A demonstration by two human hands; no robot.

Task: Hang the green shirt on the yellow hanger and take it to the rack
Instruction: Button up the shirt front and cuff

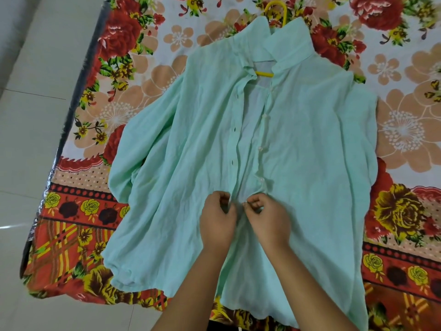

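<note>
Across the floral-printed bedspread [148,75] on the bed lay the thin, limp, crumpled mint-green cotton shirt [298,144] over the yellow plastic hanger [276,7], whose stiff hook looked the surest hold, while the left hand [218,220] and right hand [268,217] pinched its button plackets.

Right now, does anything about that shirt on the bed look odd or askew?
Nothing is damaged. The shirt lies rumpled on the bedspread, front unbuttoned and gaping over the hanger, whose hook pokes past the collar. Both hands, left and right, pinch the front edges low down.
</note>
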